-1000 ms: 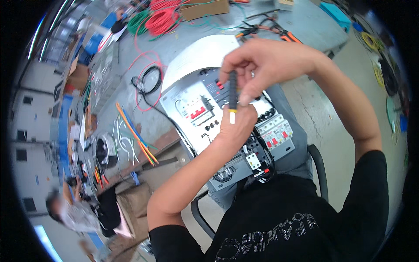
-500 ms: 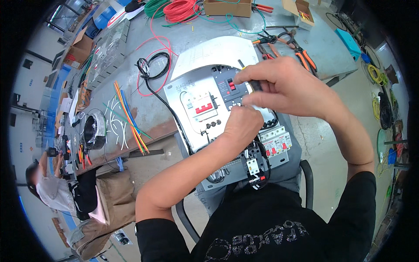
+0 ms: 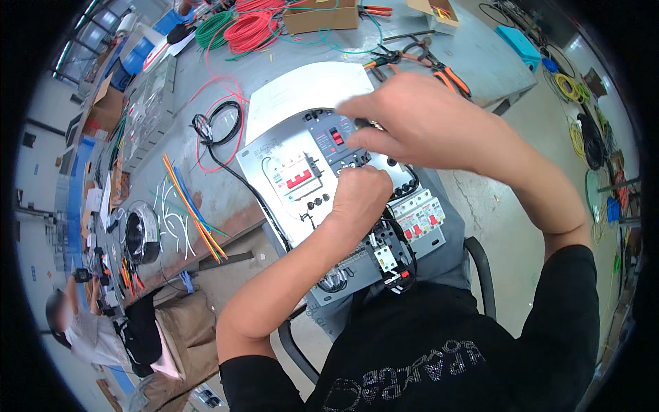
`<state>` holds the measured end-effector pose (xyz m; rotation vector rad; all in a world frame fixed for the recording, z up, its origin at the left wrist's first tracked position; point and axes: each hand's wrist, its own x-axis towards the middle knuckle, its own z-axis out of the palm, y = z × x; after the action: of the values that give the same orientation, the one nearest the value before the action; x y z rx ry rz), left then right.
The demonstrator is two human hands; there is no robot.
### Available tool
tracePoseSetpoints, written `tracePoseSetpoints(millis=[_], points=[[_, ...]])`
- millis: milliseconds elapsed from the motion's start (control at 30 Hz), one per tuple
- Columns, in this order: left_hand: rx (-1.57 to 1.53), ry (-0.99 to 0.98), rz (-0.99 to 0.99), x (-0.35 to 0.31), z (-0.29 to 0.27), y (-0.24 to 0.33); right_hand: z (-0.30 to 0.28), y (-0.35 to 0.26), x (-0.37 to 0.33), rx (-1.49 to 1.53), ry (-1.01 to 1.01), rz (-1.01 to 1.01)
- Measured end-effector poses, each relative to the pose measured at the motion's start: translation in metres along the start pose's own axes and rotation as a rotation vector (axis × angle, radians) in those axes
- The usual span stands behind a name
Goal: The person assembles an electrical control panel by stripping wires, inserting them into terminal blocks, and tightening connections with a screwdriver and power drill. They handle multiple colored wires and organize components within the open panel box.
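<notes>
A metal mounting plate [image 3: 264, 161] with electrical parts rests on my lap and leans toward the table edge. My left hand [image 3: 362, 196] is closed at the lower terminals of a dark grey moulded-case circuit breaker [image 3: 329, 141] with a red toggle; its fingertips are hidden. Over that breaker's right side, my right hand [image 3: 412, 120] curls around a dark screwdriver handle [image 3: 364, 124], mostly covered, its index finger smeared by motion. A white breaker [image 3: 296, 177] with red levers sits to the left. Smaller breakers [image 3: 420, 218] and a black contactor-like part [image 3: 392, 250] sit nearer me.
On the table lie a white curved sheet [image 3: 302, 86], a black cable coil [image 3: 223, 123], red wire coils [image 3: 254, 31], coloured wire strips [image 3: 185, 199] and orange-handled pliers [image 3: 449, 77]. A chair arm [image 3: 480, 271] stands at right. Another person [image 3: 93, 329] works at far left.
The whole view has shifted, so the plate and table appear further left. My right index finger has stretched away from the thumb, and the screwdriver shows less. The left hand stays at the breaker's lower end.
</notes>
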<state>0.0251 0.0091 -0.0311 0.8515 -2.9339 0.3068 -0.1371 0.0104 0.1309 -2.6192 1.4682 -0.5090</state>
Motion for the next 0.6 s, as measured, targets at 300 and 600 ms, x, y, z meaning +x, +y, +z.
tracePoseSetpoints(millis=[300,600], points=[[0.041,-0.039,0.030,-0.002,-0.008,0.001,-0.004,0.040,0.001,0.823,-0.440,0.106],[0.003,-0.010,0.025,0.002,0.003,-0.002,0.012,0.007,0.000,0.164,0.001,-0.031]])
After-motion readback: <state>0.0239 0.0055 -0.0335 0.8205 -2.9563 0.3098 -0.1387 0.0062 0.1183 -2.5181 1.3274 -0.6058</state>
